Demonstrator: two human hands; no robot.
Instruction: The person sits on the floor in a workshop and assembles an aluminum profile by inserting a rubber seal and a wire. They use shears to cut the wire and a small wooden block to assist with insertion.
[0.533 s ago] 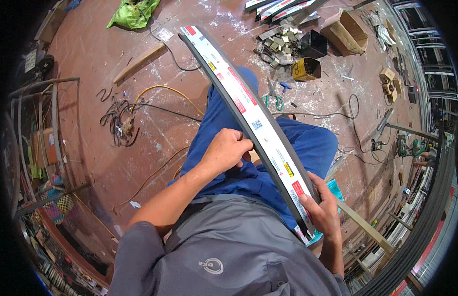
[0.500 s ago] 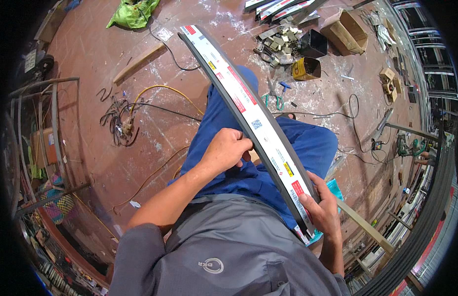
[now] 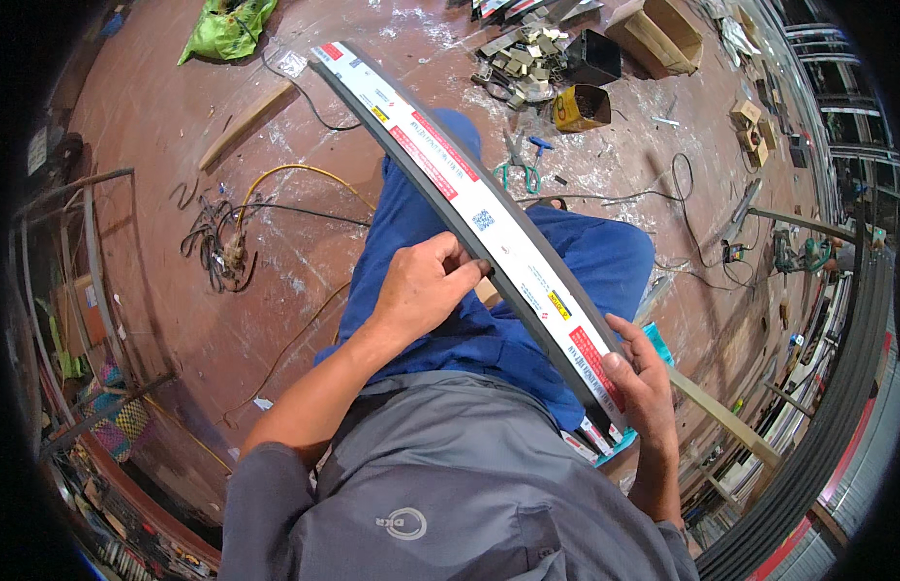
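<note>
A long dark profile [image 3: 508,254] with white, red-printed film along its face lies slanted across my lap, from the upper left down to the right. My left hand [image 3: 421,290] is at its left edge near the middle, fingers curled and thumb and forefinger pinched against the dark side. Whether a thin strip also sits in that pinch is hidden. Near the lower end, my right hand [image 3: 646,382] grips the profile from the right, with the thumb on the film and the fingers along the far edge.
On the floor ahead lie green-handled scissors [image 3: 518,167], a pile of metal pieces [image 3: 521,60], a black bin [image 3: 593,56], a yellow container [image 3: 581,108] and a cardboard box [image 3: 656,39]. A wooden bar [image 3: 247,126] and tangled cables [image 3: 217,247] are left; stacked profiles [image 3: 808,494] line the right.
The profile's far end has swung left in the view, and the floor objects have shifted slightly left and up. Both hands stay on the profile; my left hand has moved slightly left.
</note>
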